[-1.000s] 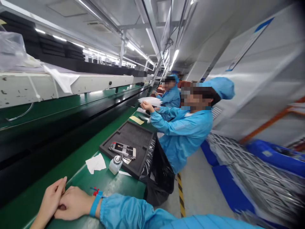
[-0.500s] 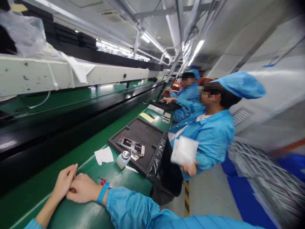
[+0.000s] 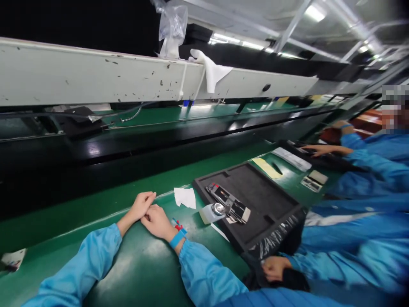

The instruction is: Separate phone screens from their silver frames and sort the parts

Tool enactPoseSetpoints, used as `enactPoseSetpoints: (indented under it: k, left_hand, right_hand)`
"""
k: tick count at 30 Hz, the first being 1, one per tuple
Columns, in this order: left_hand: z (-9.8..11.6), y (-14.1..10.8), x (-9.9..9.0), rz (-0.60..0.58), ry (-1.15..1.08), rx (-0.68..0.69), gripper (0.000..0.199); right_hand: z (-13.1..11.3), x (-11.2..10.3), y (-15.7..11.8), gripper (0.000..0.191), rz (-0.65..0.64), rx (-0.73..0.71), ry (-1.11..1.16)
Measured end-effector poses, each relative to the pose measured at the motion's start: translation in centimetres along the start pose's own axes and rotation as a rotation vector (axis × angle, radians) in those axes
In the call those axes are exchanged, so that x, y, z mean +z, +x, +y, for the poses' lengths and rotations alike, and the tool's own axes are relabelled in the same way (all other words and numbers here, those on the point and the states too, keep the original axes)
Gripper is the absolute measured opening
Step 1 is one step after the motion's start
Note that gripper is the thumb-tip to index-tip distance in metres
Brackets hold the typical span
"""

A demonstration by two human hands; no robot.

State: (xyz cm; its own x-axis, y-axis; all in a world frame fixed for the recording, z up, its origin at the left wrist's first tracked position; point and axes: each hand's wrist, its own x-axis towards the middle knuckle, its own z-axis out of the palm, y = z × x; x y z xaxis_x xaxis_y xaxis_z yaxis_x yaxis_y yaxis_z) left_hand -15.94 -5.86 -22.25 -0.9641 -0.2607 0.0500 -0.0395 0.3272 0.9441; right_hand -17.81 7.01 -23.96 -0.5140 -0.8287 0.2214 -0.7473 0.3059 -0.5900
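My left hand (image 3: pixel 140 206) and my right hand (image 3: pixel 158 222) rest together on the green table (image 3: pixel 137 268), touching at the fingers. Both look loosely curled, and whatever is between or under the fingers is hidden. A blue strap (image 3: pixel 178 238) circles my right wrist, with small red and blue parts beside it. Just beyond my hands lies a white paper piece (image 3: pixel 185 198). To the right of it stands a bottle with a metal top (image 3: pixel 211 213), against the edge of a black foam tray (image 3: pixel 255 192).
Metal tools (image 3: pixel 228 202) lie in the tray. Farther right are a yellow paper (image 3: pixel 267 167), a white strip (image 3: pixel 291 159) and a small case (image 3: pixel 314 181). A co-worker's hand (image 3: pixel 275 268) is at the tray's near corner. A pale beam (image 3: pixel 128 79) runs above the bench.
The view has swung left, so my hands and the tray sit farther right in it. The white packet in the co-worker's hand is no longer visible; that hand is now by the tray.
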Motion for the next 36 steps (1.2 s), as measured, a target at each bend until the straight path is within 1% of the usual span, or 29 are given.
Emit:
enactPoseSetpoints:
  k: [7, 13, 18, 21, 23, 27, 30, 36]
  left_hand:
    - [1.4, 0.1, -0.2, 0.001, -0.007, 0.049, 0.072]
    - [0.9, 0.3, -0.1, 0.005, -0.009, 0.009, 0.068]
    - [1.7, 0.1, 0.0, 0.032, 0.019, 0.029, 0.072]
    - [2.2, 0.0, -0.1, 0.027, 0.043, 0.050, 0.074]
    - [2.1, 0.1, -0.3, 0.017, 0.051, 0.049, 0.073]
    - [1.3, 0.4, -0.4, 0.011, 0.045, 0.025, 0.069]
    - [1.0, 0.4, -0.3, 0.012, 0.042, 0.015, 0.068]
    - [1.7, 0.3, -0.3, 0.022, 0.070, 0.065, 0.074]
  right_hand:
    - [-0.6, -0.8, 0.5, 0.031, 0.036, -0.007, -0.036]
    - [-0.6, -0.8, 0.2, 0.032, 0.028, 0.010, -0.028]
    - [-1.9, -2.0, -0.2, 0.038, 0.082, -0.005, -0.069]
    - [-2.5, -2.5, -0.3, 0.038, 0.115, -0.013, -0.082]
    - [-2.5, -2.5, -0.2, 0.038, 0.120, 0.000, -0.077]
    - [-1.8, -2.0, 0.0, 0.036, 0.091, 0.035, -0.053]
    - [-1.6, -1.8, 0.0, 0.035, 0.080, 0.027, -0.049]
    - [-2.4, -2.7, -0.1, 0.035, 0.158, -0.015, -0.084]
